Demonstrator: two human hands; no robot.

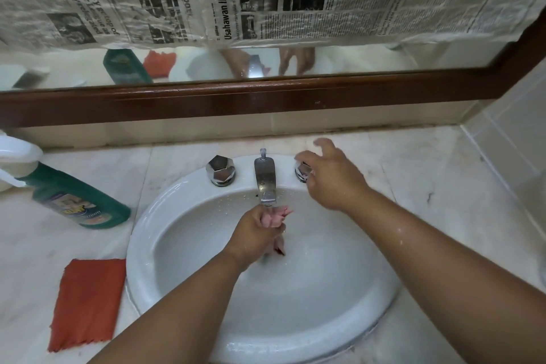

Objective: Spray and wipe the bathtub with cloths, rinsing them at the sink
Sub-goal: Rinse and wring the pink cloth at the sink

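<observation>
Left hand (257, 230) fingers clench pink cloth (273, 217) under spout (266, 180); right hand (331, 177) fingers spread, perhaps touching a tap (302, 170). Green bottle (76, 201), orange cloth (88, 301) on worktop (428, 186).

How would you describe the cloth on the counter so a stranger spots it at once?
Find the white oval sink in the marble counter. Just left of its near rim lies the orange-red cloth, flat. Unlike it, the pink cloth is bunched in the left hand under the tap.

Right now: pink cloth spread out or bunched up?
Bunched up. The left hand grips the pink cloth in a wad under the faucet spout, ends sticking out both sides.
</observation>
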